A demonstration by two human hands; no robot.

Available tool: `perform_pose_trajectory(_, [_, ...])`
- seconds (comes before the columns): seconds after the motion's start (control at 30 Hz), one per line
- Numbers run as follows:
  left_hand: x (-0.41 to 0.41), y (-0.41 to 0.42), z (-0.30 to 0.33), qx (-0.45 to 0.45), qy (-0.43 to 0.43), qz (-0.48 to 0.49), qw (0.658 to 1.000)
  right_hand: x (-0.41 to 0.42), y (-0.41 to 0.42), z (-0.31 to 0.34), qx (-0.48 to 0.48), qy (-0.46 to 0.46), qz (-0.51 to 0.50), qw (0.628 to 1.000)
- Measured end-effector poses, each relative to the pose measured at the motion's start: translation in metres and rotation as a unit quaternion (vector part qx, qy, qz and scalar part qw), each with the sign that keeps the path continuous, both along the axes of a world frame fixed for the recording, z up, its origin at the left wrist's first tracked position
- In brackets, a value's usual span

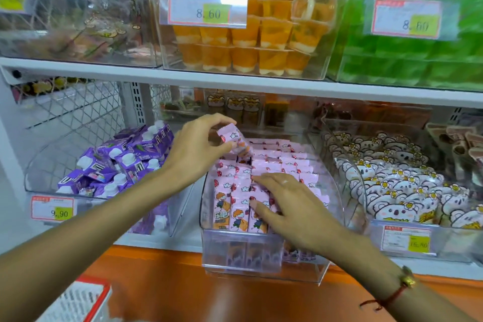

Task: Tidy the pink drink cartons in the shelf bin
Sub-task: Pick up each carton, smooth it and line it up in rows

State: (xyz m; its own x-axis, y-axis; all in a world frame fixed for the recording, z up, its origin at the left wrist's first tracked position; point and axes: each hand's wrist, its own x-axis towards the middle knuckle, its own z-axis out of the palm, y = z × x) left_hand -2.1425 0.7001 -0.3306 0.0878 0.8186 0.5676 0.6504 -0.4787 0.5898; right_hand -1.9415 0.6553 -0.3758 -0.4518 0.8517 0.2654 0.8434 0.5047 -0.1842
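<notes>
**Two hands in the pink bin, one carton up in the air**

Closest to us, both bare forearms reach in from the bottom corners, a red cord bracelet (389,300) with a gold bead on the right wrist. Below them runs the orange ledge (167,285), with a red-edged printed card (78,300) at the lower left.

Now the big picture: the white shelf (235,78) cuts across the frame, clear tubs above and below it. Up top, a tub of orange jelly cups (251,42) sits centre, something green and blurred to its right. Down below, purple pouches with white caps (125,162) fill the left tub, and koala-faced packs (397,185) the right one.

Centre stage is the clear shelf bin (261,266), between those two, jutting over the ledge. It is packed with pink drink cartons (271,162), standing upright in tight rows: pale pink wrap, little white clouds, a red dot near the top, a cartoon child with orange hair on the front.

The right hand (290,206) lies flat on the front rows, fingers spread and fairly straight, pressing the carton tops. The left hand (198,149) hovers over the bin's back left, thumb and fingertips pinching one lifted carton (235,142), tilted above the rows.
</notes>
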Motion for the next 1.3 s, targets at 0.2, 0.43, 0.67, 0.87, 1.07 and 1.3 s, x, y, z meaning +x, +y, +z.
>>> perform_pose_trajectory(0.2, [-0.002,0.017,0.022,-0.047,0.153,-0.061,0.985,0.001,0.002,0.001,-0.007,0.007,0.003,1.000])
perform_pose_trajectory(0.43, [0.020,0.051,0.016,-0.118,0.284,-0.032,0.951,0.005,0.002,0.004,0.016,0.008,-0.019,1.000])
perform_pose_trajectory(0.67, [0.029,0.062,0.000,-0.119,0.392,-0.032,0.911,0.006,0.005,0.000,-0.020,-0.016,-0.024,0.999])
perform_pose_trajectory(0.87, [0.025,0.048,0.010,-0.056,0.358,-0.058,0.930,0.008,0.006,-0.002,-0.026,-0.013,-0.024,0.999])
perform_pose_trajectory(1.07, [0.030,0.037,0.003,-0.092,0.411,-0.049,0.906,0.008,0.005,0.001,-0.027,0.002,-0.024,0.999])
perform_pose_trajectory(1.3, [0.022,0.024,0.003,-0.041,0.269,0.014,0.962,0.008,0.004,0.001,-0.024,0.001,-0.028,0.999])
